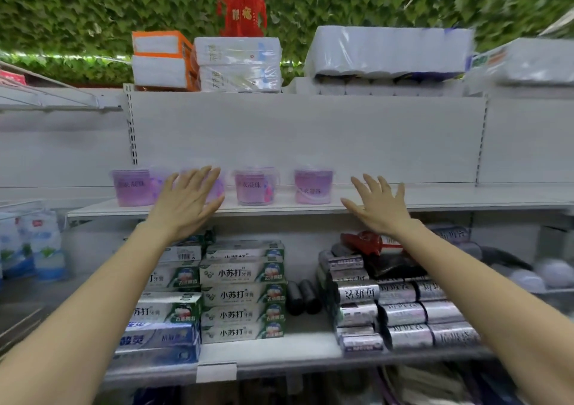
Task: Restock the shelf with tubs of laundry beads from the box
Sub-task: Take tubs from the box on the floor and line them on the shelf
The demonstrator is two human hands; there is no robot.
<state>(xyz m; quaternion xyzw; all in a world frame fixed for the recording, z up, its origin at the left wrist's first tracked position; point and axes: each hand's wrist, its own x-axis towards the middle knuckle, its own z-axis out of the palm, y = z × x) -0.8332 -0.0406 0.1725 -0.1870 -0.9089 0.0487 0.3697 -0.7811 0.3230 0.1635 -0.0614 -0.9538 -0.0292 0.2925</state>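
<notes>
— What do the purple tubs (253, 187) say?
— "衣凝珠". They stand on the white shelf (435, 198). The boxes (242, 274) below say "小苏打".
— Your hands?
— My left hand (186, 199) and right hand (377, 206) reach out, fingers spread, holding nothing.

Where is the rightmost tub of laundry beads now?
Head view, centre: the rightmost tub stands on the white shelf, between another purple tub on its left and the right hand.

clear tubs of purple laundry beads on the white shelf (435, 198).
the lidded tubs stand upright in a row along the shelf's left half: leftmost tub (132, 187), middle tub (254, 187), rightmost tub (313, 187); my left hand (186, 202) partly hides others between the first two.
</notes>
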